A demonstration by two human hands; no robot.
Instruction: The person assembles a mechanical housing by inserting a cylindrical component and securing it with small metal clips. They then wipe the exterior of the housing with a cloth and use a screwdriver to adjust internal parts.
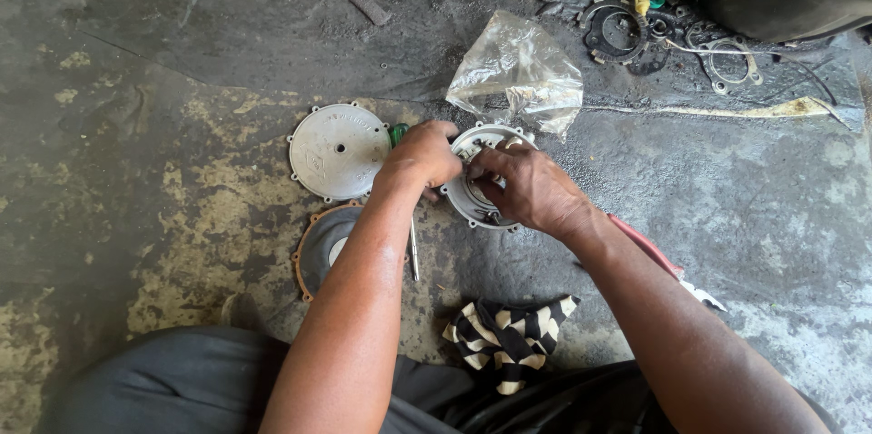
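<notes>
Head view: round grey metal housing lies flat on the stained concrete floor, close before the person's knees, likely so both hands can work on it. Left hand curled over its left rim, steadying it. Right hand closed, fingertips pinching at something small in the centre. Detached cover plate and rubber diaphragm parked just left; screwdriver between.

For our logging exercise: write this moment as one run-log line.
left hand: on round metal housing | right hand: fingers inside housing | beside: grey round cover, plastic bag, striped rag
</notes>
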